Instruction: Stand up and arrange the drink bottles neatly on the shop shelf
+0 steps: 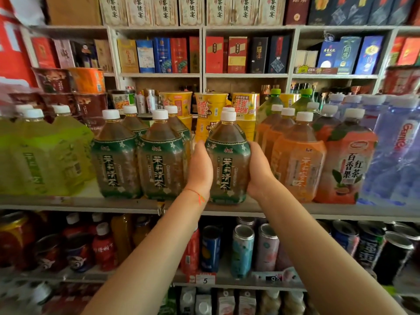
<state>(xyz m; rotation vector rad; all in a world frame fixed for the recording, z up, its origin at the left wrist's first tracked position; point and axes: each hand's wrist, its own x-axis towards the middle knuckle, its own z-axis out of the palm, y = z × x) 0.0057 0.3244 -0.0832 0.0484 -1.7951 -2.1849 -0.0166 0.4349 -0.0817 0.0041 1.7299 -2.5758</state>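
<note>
A big green-labelled tea bottle (228, 160) with a white cap stands upright at the front of the grey shelf (79, 204). My left hand (201, 169) presses its left side and my right hand (259, 171) wraps its right side. Two matching green tea bottles (117, 160) (161, 160) stand upright to its left, with more of the same behind them. Orange-labelled tea bottles (297, 164) stand just right of the held bottle, touching my right hand.
Yellow-green bottles (41, 155) fill the shelf's left end; a red-tea bottle (347, 164) and blue water bottles (395, 155) fill the right. Yellow cups (210, 114) stand behind. Cans and small bottles (243, 251) line the shelf below. Boxes fill the shelves above.
</note>
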